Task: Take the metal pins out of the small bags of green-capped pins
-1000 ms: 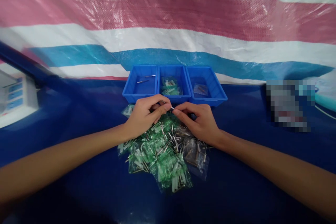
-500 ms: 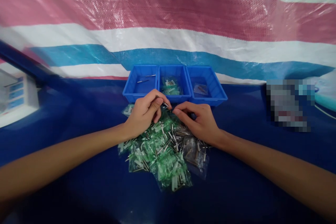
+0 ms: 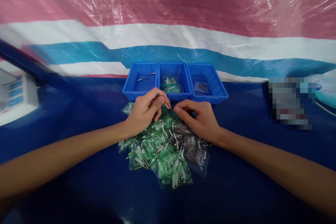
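A woven tarp (image 3: 168,3) in red, white and blue stripes hangs behind a dark blue desk (image 3: 236,189). A white machine with blue panels (image 3: 17,94) sits at the far left. Three blue plastic trays stand side by side along the desk's back. The left tray (image 3: 139,94) holds thin metal pins (image 3: 143,79), the middle tray (image 3: 173,95) holds green-tinted plastic bags (image 3: 170,84), and the right tray (image 3: 217,94) holds a clear bag (image 3: 201,87). In front of the trays lies a heap of bagged pins (image 3: 164,154). Above its far edge, the left grip (image 3: 144,110) is pinched closed on a slim metal pin (image 3: 166,105). The right grip (image 3: 198,119) sits just beside it, fingers loosely curved and holding nothing visible.
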`<state>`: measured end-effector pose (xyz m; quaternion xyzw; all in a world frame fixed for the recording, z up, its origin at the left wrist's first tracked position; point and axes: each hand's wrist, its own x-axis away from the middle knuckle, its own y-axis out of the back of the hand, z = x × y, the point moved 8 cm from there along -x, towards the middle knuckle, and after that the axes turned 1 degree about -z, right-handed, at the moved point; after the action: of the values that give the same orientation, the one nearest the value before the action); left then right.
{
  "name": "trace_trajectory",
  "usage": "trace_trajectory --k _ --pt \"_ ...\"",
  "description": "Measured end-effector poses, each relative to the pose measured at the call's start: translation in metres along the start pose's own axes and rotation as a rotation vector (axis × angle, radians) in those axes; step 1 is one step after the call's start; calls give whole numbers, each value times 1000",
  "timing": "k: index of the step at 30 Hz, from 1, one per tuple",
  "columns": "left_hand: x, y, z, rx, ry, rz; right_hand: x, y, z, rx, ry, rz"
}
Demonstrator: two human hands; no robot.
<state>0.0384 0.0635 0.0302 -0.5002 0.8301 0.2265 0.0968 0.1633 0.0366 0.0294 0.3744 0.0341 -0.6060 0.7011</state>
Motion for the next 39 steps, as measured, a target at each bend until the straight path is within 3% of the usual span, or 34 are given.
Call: trace_trajectory --k 5,13,32,39 --pt "1 1 0 93 12 -10 0 -1 1 2 -3 0" --pt "1 1 -2 -23 -5 -20 0 2 1 5 -10 -24" --pt "0 -1 -3 -10 -31 0 0 -2 3 2 42 7" --pt "0 0 -4 -45 -29 -13 5 18 6 15 32 -199"
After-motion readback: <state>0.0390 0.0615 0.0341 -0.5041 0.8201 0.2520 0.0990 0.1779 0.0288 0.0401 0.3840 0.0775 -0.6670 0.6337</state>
